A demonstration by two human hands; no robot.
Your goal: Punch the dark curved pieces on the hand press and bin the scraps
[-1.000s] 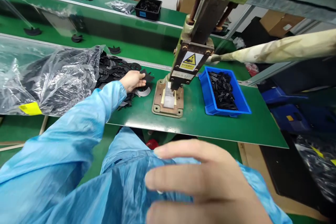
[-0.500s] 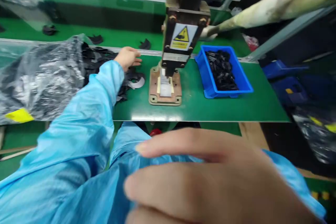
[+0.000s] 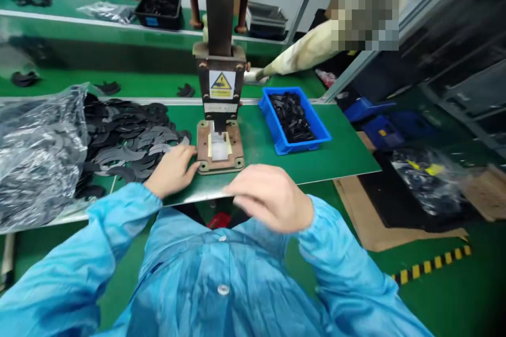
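Observation:
My left hand (image 3: 174,171) is at the left edge of the press base (image 3: 201,155), with thumb and forefinger apart and nothing visible between them. Beside and behind it spreads a heap of dark, flat, crescent-shaped pieces (image 3: 122,155). My right hand (image 3: 272,197) hovers over the table's front edge, in front of the press, its fingers curled and close together. Whatever is in those fingers, if anything, is hidden. The press head (image 3: 221,84), with a yellow warning label, stands above a pale block (image 3: 220,151) on the base.
A blue bin (image 3: 279,146) of small black parts stands right of the press. A clear plastic bag (image 3: 43,152) covers the table's left side. Behind, more crescent pieces (image 3: 185,90) lie on a green strip, and a black tray (image 3: 160,22) sits further back. A wrapped hose (image 3: 308,52) slants in from the right.
My left hand has come back from the heap toward the press base. My right hand, earlier large and close to the camera, is now lower at the table edge. The view has shifted.

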